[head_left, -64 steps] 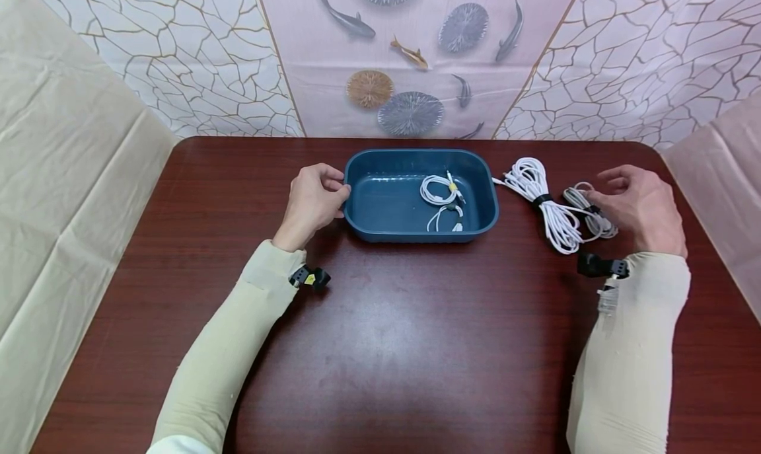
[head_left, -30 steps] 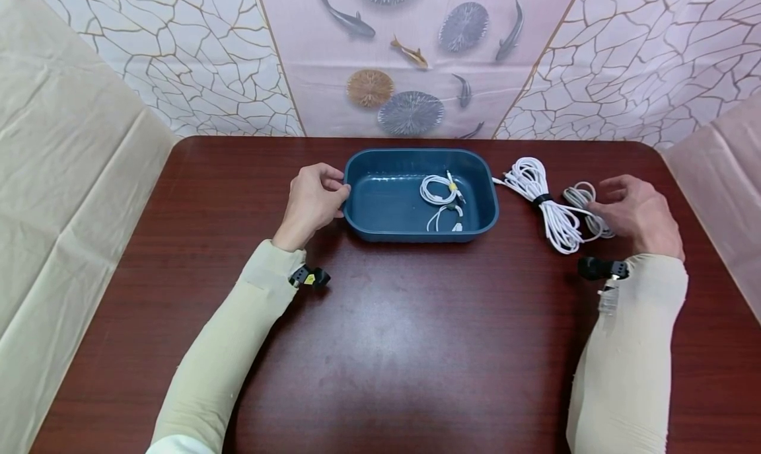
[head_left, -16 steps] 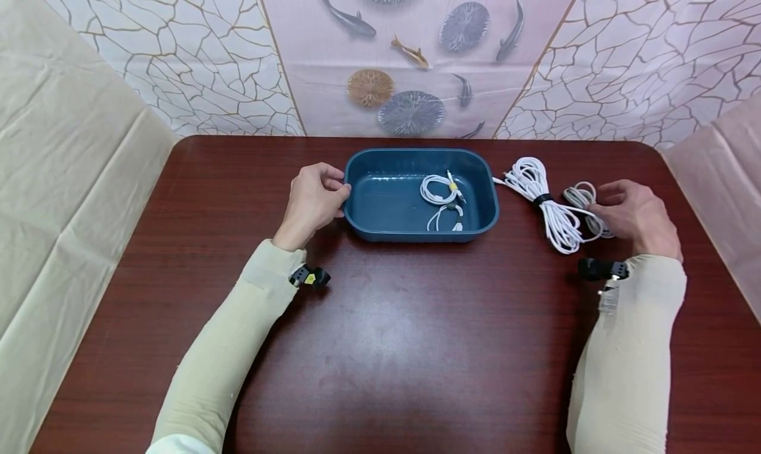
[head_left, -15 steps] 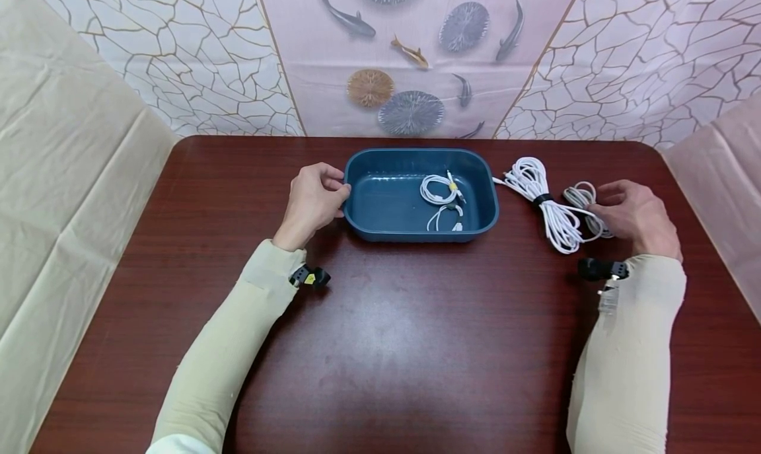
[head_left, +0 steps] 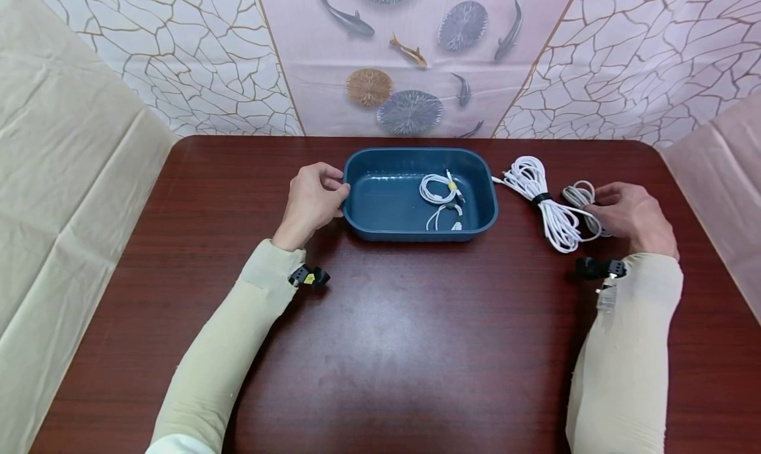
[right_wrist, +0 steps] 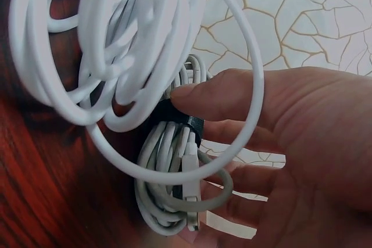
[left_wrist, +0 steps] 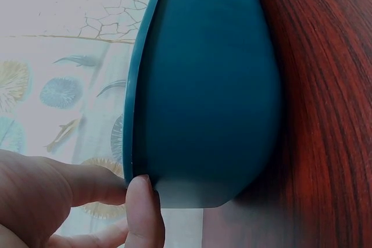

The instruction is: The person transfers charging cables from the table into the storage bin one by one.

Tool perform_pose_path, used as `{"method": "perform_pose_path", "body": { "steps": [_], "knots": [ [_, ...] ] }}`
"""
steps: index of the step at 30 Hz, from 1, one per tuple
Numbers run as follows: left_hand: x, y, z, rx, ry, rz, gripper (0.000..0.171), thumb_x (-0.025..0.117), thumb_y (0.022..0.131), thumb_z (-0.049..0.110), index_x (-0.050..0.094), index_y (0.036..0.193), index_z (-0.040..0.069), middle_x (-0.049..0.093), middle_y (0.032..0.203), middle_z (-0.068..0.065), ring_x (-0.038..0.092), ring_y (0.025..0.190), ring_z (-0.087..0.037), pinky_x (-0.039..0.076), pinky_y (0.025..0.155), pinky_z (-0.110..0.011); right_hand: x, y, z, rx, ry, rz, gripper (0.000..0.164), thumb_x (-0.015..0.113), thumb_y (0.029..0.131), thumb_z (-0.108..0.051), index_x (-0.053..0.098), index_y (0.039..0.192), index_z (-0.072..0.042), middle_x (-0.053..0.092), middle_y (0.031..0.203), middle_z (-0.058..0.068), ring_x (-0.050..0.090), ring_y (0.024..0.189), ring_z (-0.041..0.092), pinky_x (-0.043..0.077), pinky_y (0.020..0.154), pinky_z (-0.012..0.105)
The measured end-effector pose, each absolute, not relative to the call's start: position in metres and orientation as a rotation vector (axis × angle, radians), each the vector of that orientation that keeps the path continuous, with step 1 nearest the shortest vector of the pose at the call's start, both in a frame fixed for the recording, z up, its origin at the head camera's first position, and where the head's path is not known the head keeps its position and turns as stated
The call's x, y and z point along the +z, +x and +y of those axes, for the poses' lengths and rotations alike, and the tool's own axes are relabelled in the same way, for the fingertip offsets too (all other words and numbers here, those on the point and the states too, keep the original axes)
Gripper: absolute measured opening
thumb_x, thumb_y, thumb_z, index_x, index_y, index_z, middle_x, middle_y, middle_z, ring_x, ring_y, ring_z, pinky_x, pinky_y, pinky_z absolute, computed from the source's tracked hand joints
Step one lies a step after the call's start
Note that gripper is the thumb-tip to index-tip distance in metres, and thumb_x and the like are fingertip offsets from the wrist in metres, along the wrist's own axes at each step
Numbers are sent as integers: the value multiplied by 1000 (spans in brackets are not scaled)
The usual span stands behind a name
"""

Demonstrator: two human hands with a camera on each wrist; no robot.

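My left hand [head_left: 312, 206] pinches the left rim of a blue plastic box [head_left: 416, 235]; in the left wrist view the thumb [left_wrist: 142, 213] lies against the box's outer wall. Inside the box are a small white coiled cable [head_left: 424, 191] with a yellow tie and a shorter white cable [head_left: 457, 226]. My right hand [head_left: 633, 213] grips a grey coiled cable [head_left: 578, 196] on the table. In the right wrist view its thumb [right_wrist: 215, 94] lies at the black strap [right_wrist: 183, 119], with fingers behind the coil.
A thick white cable bundle [head_left: 561, 226] with a black strap lies between the box and the grey cable. One of its loops [right_wrist: 254, 85] arcs across in front of my right hand. The brown table [head_left: 386, 348] reaches back to a patterned cloth [head_left: 410, 110].
My right hand has come down and slightly left, and its thumb has closed onto the grey cable. The left hand and the box have stayed in place.
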State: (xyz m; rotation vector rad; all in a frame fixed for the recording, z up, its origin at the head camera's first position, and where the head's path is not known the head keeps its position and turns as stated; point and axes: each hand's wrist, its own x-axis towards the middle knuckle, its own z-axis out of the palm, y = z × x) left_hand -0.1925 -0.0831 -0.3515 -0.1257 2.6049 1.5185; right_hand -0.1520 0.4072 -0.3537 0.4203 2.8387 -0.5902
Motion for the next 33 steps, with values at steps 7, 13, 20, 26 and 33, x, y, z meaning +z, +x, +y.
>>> {"method": "perform_pose_path", "body": {
  "steps": [7,13,20,26,33],
  "knots": [
    [-351,-193,-83,1510,-127,2607,27,69,97,15,65,122,4,69,104,-14,68,60,-14,67,71,-39,-354,-153,408,-581,437,2824,73,55,98,-56,48,143,1,45,144,36,47,124,54,47,86,68],
    [-351,-193,-83,1508,-131,2605,28,69,97,15,65,122,4,69,104,-15,68,60,-15,67,72,-40,-354,-152,408,-582,457,2811,73,58,96,-57,50,143,0,46,143,36,49,121,54,48,81,65],
    [-351,-193,-84,1515,-129,2600,27,69,97,15,65,122,4,68,104,-14,68,60,-14,67,72,-41,-355,-153,409,-575,440,2816,71,58,97,-55,50,142,0,47,142,37,49,120,55,49,80,64],
    [-351,-193,-84,1513,-129,2600,28,69,97,15,65,122,4,68,104,-14,68,61,-15,66,65,-32,-356,-154,409,-579,421,2837,68,58,97,-52,52,140,2,49,140,37,50,119,54,49,81,65],
    [-351,-193,-83,1514,-128,2599,28,69,97,14,65,122,4,68,104,-14,69,61,-15,65,62,-28,-356,-154,408,-575,427,2853,65,59,97,-50,54,138,0,53,138,35,53,117,53,50,78,61]
  ]
}}
